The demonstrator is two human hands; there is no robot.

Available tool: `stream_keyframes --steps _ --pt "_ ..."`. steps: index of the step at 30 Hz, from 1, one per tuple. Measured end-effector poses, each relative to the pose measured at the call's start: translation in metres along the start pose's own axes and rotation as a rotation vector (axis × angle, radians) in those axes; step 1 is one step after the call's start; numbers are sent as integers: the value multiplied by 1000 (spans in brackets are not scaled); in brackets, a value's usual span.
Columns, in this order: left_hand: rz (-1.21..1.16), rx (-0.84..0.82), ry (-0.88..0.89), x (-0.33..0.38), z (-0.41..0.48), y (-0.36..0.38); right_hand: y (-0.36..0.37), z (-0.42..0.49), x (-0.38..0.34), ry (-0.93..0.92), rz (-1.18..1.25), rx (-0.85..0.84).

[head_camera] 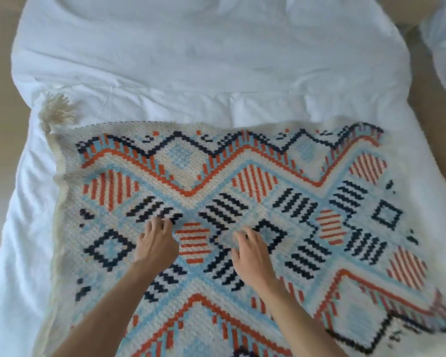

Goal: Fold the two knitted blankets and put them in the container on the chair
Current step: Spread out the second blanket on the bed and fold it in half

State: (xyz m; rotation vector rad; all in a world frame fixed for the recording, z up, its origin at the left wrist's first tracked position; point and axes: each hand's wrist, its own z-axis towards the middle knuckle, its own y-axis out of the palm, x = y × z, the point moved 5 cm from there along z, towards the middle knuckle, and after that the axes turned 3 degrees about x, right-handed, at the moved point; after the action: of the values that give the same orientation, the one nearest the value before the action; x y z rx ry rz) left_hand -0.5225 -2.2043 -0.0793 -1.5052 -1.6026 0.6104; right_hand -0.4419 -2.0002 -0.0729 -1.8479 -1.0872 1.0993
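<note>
Cream knitted blanket with orange, navy and light-blue diamonds (242,176) lies spread flat on white-covered bed (191,73). Left hand (156,243) and right hand (252,256) sit mid-blanket, fingers bent, tips on the knit; pinching or only pressing, cannot tell. Step is probably smoothing before the first fold. Next move likely needs one blanket edge gripped and carried to the opposite edge.
</note>
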Motion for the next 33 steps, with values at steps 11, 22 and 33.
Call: stream_keyframes --steps 11,22,33 --pt "17 -243 28 115 -94 81 -21 -122 138 259 128 -85" --pt "-56 -132 -57 331 -132 182 -63 -153 359 156 238 31" --pt "-115 -191 20 529 -148 252 -109 -212 558 546 123 140"
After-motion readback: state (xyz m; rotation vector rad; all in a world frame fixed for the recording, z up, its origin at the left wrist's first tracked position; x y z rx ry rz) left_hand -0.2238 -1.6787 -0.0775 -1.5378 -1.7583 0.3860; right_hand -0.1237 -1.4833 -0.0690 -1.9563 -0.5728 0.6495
